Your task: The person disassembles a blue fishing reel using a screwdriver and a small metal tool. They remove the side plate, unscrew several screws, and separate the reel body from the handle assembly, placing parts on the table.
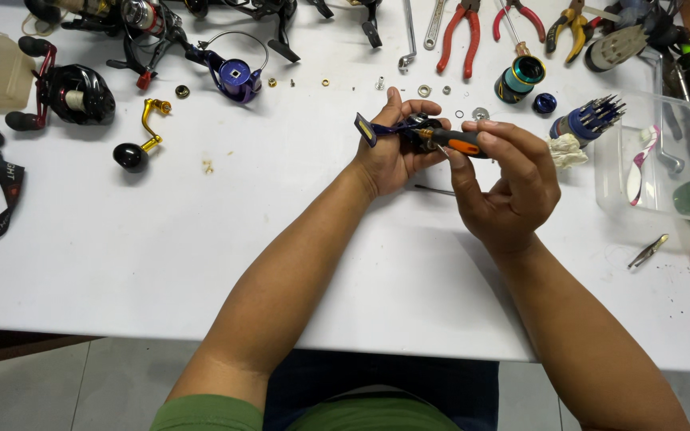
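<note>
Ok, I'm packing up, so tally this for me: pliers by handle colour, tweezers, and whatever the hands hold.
Red-handled pliers: 2
Yellow-handled pliers: 1
Metal tweezers: 1
Orange-and-black screwdriver, in the right hand: 1
Dark blue reel part, in the left hand: 1
Total: 6

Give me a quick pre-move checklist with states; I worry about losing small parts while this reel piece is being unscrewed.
1. Left hand holds the dark blue reel part off the table: ok.
2. Right hand holds the orange-handled screwdriver: ok.
3. Tip seated in a screw: cannot tell, hidden.
4. Washers and small nuts lie loose on the white table: not ok.
5. Clear tray within reach for parts: ok.
</note>
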